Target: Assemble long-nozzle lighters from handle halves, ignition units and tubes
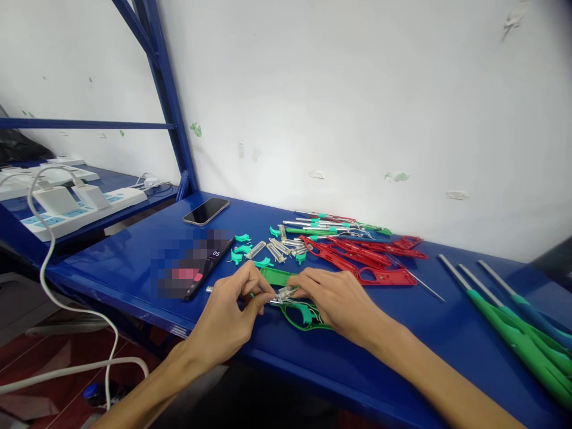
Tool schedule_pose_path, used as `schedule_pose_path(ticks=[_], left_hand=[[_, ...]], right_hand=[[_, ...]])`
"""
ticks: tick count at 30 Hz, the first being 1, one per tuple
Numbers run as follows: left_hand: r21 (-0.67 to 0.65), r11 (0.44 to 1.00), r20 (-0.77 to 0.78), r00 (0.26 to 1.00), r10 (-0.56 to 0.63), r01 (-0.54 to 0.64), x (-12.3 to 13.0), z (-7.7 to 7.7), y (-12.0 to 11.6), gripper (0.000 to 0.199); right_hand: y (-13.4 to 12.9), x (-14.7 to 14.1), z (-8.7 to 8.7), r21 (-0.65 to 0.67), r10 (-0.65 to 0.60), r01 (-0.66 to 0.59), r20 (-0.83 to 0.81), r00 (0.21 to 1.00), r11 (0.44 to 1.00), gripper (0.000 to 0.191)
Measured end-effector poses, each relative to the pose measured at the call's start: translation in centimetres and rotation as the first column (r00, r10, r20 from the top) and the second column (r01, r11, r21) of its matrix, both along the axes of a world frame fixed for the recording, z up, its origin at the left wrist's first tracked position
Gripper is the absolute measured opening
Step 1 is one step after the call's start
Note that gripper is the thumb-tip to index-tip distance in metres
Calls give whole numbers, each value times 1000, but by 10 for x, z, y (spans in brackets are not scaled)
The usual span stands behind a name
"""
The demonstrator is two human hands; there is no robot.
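In the head view, the left hand (230,307) and right hand (337,298) are clamping their fingers on a clear plastic piece (285,294) above the green casing (297,325). Work is looking partway: wires are lying exposed; loose clear parts (276,250) are resting beyond on the worktop (214,208).

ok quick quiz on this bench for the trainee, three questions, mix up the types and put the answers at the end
1. True or false: the fingers of the right hand are on a small clear part.
2. How many phones lie on the blue table?
a) one
b) two
c) four
3. Fill the gap: the flat plastic piece with an oval hole, beyond the right hand, is coloured ____.

Key: 1 true; 2 b; 3 red.
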State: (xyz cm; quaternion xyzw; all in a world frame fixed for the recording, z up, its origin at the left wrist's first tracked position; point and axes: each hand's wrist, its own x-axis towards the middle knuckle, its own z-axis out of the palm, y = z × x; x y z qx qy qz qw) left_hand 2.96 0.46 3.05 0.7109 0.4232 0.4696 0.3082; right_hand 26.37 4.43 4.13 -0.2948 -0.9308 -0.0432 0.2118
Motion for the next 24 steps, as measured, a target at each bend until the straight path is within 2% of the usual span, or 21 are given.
schedule_pose_path(ticks=[11, 24], left_hand=[[36, 999, -82, 996, -31, 34, -1, 1, -2, 43], [81, 996, -135, 991, -23, 34, -3, 1, -3, 45]], right_hand=[[-1, 1, -1, -69, 18, -17, 18, 1000, 997, 23], [1, 0, -7, -200, 47, -59, -61, 997, 978, 31]])
